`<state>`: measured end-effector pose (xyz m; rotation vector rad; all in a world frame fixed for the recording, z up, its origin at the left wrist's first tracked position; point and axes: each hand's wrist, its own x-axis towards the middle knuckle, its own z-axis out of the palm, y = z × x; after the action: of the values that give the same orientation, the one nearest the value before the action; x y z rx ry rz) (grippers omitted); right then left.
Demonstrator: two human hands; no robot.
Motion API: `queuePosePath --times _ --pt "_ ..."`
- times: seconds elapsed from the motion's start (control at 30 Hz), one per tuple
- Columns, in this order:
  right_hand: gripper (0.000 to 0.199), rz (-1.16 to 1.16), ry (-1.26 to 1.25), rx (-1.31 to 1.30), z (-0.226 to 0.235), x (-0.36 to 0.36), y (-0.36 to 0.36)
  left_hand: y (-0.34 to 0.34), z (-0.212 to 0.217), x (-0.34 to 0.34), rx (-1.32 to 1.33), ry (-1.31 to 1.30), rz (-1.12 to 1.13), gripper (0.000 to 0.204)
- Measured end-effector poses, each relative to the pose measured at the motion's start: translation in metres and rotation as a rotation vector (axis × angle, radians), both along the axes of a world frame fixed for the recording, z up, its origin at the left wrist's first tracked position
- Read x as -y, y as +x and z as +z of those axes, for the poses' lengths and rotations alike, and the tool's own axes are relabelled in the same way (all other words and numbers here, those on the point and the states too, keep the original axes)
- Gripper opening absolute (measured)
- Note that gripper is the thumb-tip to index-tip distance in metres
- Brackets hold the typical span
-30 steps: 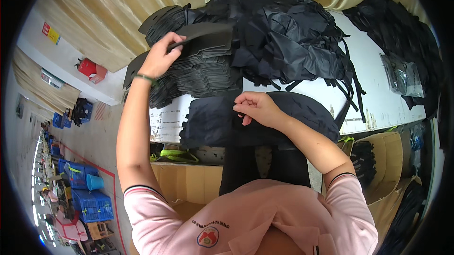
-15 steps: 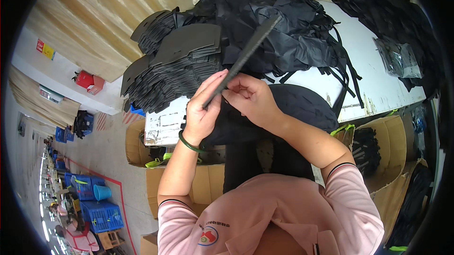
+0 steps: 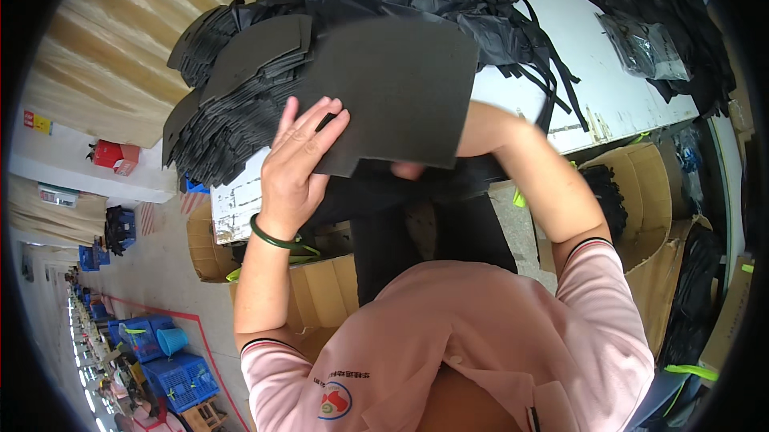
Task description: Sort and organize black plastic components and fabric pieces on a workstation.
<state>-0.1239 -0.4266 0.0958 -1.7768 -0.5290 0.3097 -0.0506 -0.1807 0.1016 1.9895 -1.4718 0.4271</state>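
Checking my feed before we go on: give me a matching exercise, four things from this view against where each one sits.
Things:
1. foam sheet
2. foam stack
3. bracelet
4. cardboard box

Places:
A. on the left wrist
B. under the table edge, at the right
C. held up in the left hand
D. piled on the table, at the left

Pairs: 1-C, 2-D, 3-A, 4-B

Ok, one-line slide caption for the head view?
Left hand holds a dark foam sheet above the white table.
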Motion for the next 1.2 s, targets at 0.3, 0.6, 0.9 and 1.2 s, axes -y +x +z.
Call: queuePosePath --times 0.3,0.6,0.9,1.2 --pt "0.031 -0.501 0.58 -0.282 -0.038 0.033 -0.032 -0.008 -0.008 -0.019 -0.46 -0.284 -0.126 0.036" --pt "0.034 -0.699 -0.047 -0.485 -0.14 0.103 -0.049 0.025 -0.077 -0.145 -0.935 -1.091 0.512 0.022" --pt "0.036 -0.796 -0.063 -0.541 -0.15 0.12 -0.061 0.016 -0.155 -0.162 -0.608 -0.426 0.888 0.021" --pt "0.036 -0.804 0.267 -0.627 -0.135 0.114 -0.064 -0.093 -0.136 0.062 -2.439 -0.404 -0.264 0.063"
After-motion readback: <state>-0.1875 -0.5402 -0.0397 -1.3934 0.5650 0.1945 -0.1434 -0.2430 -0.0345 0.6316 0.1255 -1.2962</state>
